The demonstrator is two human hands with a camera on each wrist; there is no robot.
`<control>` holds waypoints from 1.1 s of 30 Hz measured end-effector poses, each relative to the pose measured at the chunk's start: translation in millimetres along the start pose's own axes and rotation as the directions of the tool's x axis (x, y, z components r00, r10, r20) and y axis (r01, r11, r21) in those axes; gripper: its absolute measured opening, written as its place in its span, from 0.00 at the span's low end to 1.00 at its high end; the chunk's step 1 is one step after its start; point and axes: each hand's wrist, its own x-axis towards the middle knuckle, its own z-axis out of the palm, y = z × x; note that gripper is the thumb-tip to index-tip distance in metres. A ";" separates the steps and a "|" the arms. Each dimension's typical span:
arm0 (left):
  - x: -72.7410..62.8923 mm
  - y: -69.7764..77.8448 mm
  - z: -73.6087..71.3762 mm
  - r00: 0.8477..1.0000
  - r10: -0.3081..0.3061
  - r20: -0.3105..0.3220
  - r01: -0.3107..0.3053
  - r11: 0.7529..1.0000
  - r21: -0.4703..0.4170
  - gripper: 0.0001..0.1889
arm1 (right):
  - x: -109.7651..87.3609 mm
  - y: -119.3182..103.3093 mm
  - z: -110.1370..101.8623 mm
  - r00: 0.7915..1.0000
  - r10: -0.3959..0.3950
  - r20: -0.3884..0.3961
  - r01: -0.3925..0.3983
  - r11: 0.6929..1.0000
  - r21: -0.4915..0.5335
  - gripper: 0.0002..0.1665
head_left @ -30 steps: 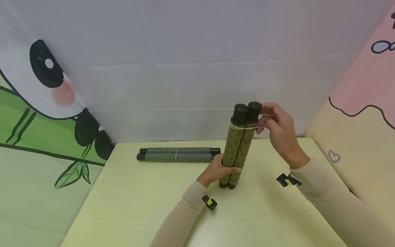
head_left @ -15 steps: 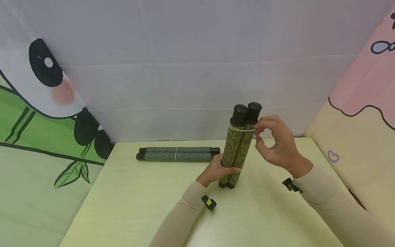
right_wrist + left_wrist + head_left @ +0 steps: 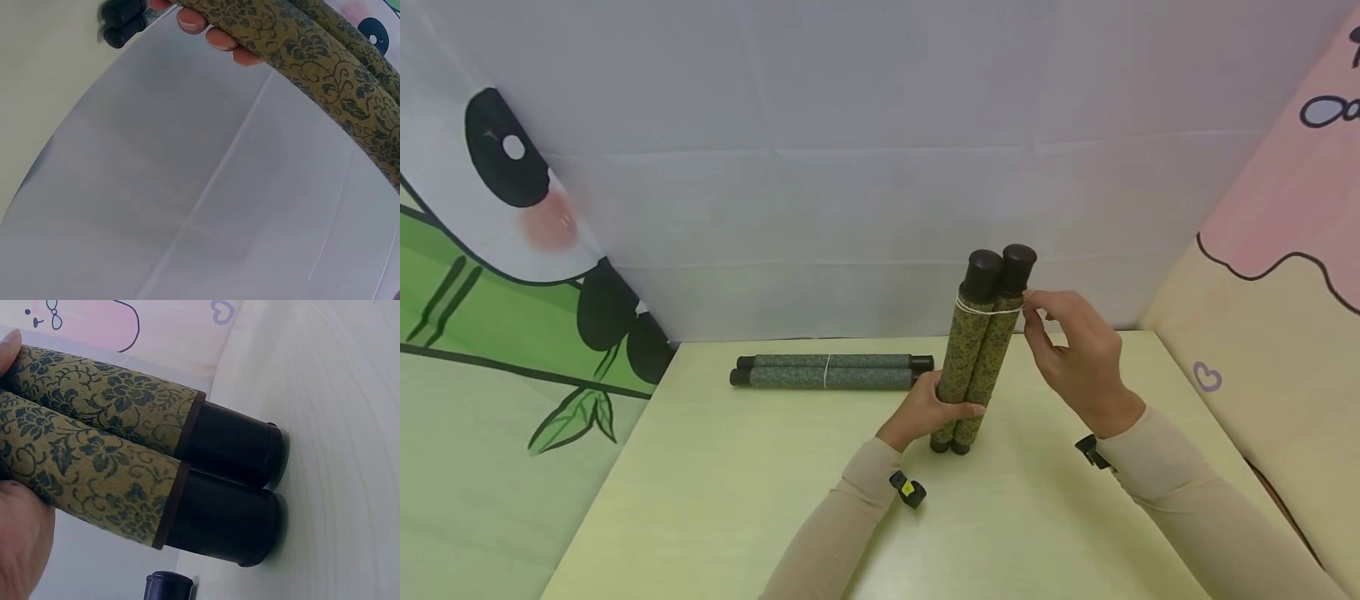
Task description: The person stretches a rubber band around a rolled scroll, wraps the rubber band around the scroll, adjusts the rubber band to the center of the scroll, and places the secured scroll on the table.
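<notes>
Two scrolls with yellow-green floral covers and black end knobs stand side by side, tilted slightly right. My left hand grips both low down, thumb across the front. In the left wrist view, the black lower knobs meet the table surface. A thin white rubber band circles the pair just below the top knobs. At its right side my right hand pinches with thumb and index fingertips; the band between them is barely visible. Left-hand fingertips show behind the scrolls in the right wrist view.
Two grey-green scrolls, tied round the middle with a white band, lie sideways at the back of the pale table. A white cloth backdrop rises behind, with printed cartoon panels left and right.
My right hand has lowered from beside the top knobs to the band's right side, and its fingers have drawn together. The left hand keeps its grip almost unmoved.
</notes>
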 end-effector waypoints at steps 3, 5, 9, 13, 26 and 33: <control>-0.6 1.2 -0.3 1.000 -0.003 0.003 0.003 1.000 -0.003 0.20 | -0.6 -1.5 -0.1 0.999 0.022 -0.032 -0.021 1.000 0.007 0.05; -1.1 1.7 -0.6 1.000 -0.007 0.003 0.007 1.000 -0.001 0.21 | -1.3 -2.7 -0.3 0.997 0.041 -0.061 -0.040 0.999 0.022 0.06; -2.0 2.1 -1.4 1.000 -0.010 -0.001 0.010 1.000 0.002 0.21 | -1.4 -3.6 -1.1 0.994 0.050 -0.097 -0.047 0.998 0.031 0.18; -2.8 4.2 -1.8 1.000 -0.001 0.002 0.001 1.000 -0.003 0.20 | -0.2 -2.3 -2.1 0.995 0.029 -0.094 -0.024 0.998 0.050 0.21; -5.6 3.7 -4.4 1.000 0.007 0.012 -0.007 0.999 -0.044 0.19 | -7.4 5.1 0.4 0.989 0.133 -0.068 -0.109 0.955 0.276 0.13; -5.6 0.5 -5.5 1.000 0.025 0.008 -0.025 0.999 -0.040 0.19 | -6.9 5.9 -6.8 0.939 0.315 0.136 -0.343 0.852 0.396 0.16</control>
